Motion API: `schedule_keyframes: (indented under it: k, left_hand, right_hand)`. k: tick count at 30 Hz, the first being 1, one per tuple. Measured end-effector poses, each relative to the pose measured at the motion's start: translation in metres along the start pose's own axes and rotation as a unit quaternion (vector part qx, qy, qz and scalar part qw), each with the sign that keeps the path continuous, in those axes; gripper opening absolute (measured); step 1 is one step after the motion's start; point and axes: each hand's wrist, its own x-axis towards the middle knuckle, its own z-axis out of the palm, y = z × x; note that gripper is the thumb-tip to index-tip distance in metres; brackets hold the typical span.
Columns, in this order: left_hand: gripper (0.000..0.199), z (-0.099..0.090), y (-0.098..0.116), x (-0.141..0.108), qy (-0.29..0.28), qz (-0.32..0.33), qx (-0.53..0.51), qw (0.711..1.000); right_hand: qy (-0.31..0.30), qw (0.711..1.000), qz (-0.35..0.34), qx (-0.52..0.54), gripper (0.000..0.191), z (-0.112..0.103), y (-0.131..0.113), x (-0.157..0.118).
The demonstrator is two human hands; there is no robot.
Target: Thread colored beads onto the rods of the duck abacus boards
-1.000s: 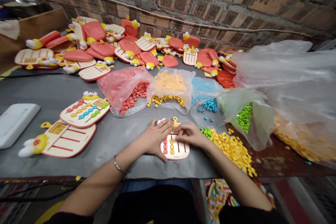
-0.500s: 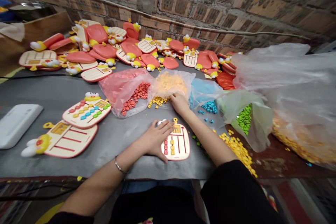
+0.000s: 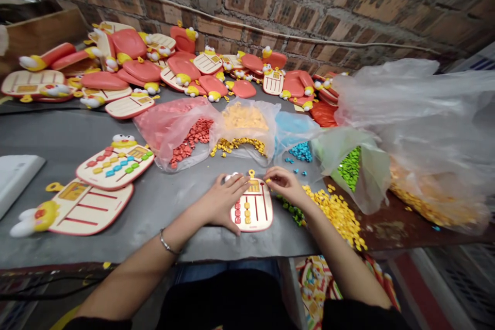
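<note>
A cream, red-rimmed toy board (image 3: 253, 212) lies flat in front of me. Red beads (image 3: 237, 212) fill part of its left slot and yellow beads (image 3: 248, 212) part of the one beside it; the two right slots hold none. My left hand (image 3: 221, 200) grips the board's left side, fingers across the top and thumb at the lower edge, partly hiding the duck-like head. Just off the board's upper right edge, my right hand (image 3: 284, 184) pinches a small yellow bead (image 3: 268, 181) between thumb and fingertips.
Bags of red (image 3: 192, 139), yellow (image 3: 243, 144), blue (image 3: 300, 151) and green pieces (image 3: 350, 168) stand behind the board. Loose yellow pieces (image 3: 336, 214) lie at right. Two boards (image 3: 116, 167) overlap at left, near a white device (image 3: 17, 178). More boards (image 3: 145, 69) pile against the brick wall.
My right hand has come back from the yellow bag toward the board, bringing a yellow bead. My left hand keeps its place on the board. The view has shifted slightly.
</note>
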Motion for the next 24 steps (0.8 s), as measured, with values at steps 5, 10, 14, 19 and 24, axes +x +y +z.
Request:
schedule_keyframes:
  k: [5,10,14,19,24]
  left_hand:
    - [0.114,-0.002,0.002,0.000,-0.008,-0.007,0.002,1.000]
    - [0.114,-0.001,0.002,0.001,-0.007,-0.010,0.006,1.000]
    - [0.114,0.001,0.002,0.002,-0.007,-0.010,0.005,1.000]
    - [0.115,0.003,0.001,0.002,0.001,-0.008,-0.001,1.000]
    - [0.117,0.003,0.000,0.002,-0.001,0.000,0.000,1.000]
  right_hand:
    - [0.008,0.995,-0.017,-0.098,0.015,0.015,0.005,-0.006]
    - [0.007,0.977,-0.052,-0.206,0.016,0.018,0.006,-0.009]
    - [-0.010,0.986,-0.031,-0.164,0.016,0.013,0.008,-0.023]
    - [-0.005,0.995,0.002,-0.095,0.025,0.031,0.008,-0.025]
    - [-0.057,0.998,0.015,-0.001,0.032,0.047,0.000,-0.015]
